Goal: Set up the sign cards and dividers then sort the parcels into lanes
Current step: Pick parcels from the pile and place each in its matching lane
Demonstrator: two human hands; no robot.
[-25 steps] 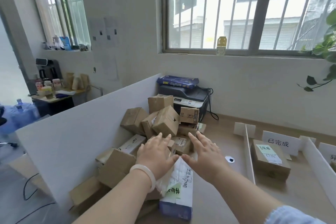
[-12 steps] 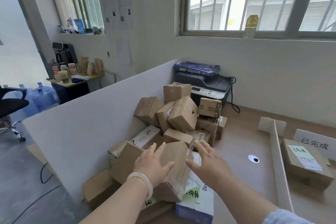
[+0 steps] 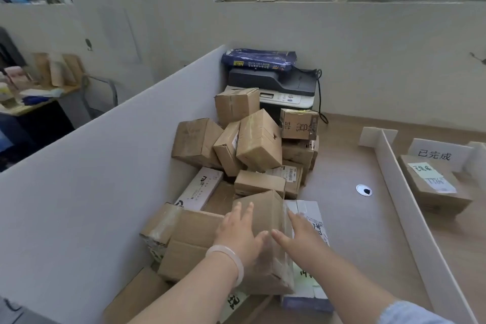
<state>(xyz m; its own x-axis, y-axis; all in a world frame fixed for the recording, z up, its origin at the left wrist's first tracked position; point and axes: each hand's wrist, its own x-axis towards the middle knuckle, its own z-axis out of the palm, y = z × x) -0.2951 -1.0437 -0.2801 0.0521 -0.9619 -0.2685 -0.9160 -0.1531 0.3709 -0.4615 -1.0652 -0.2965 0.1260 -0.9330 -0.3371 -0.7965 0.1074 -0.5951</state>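
progress: setup looks mostly done on the right. a long white divider [image 3: 410,192] stands on the desk [image 3: 342,218], and a sign card [image 3: 434,154] with handwritten characters stands at the head of the lane beyond it. sorting has barely begun, by my reading: one sorted parcel [image 3: 431,187] with a green note on top lies in that lane just in front of the card, while the unsorted pile [image 3: 249,144] sits heaped against the big white side board [image 3: 105,166].

step in hand: left hand [image 3: 238,234] and right hand [image 3: 302,234] flank a tilted brown parcel [image 3: 265,216] at the near end of the pile. the fingers are straight, not curled. the palms press its two sides, so it is clamped between flat hands, not pinched. it touches the boxes under it, and whether it is lifted clear i cannot tell.

counts:
- parcels in lanes: one.
- parcels in the pile: about thirteen show a face; more may be buried, so the count is not firm.
- sign cards: one readable.
- dividers: one in full, and a second white upright [image 3: 477,155] cut off by the right edge.
- hands: two, both on the same parcel.
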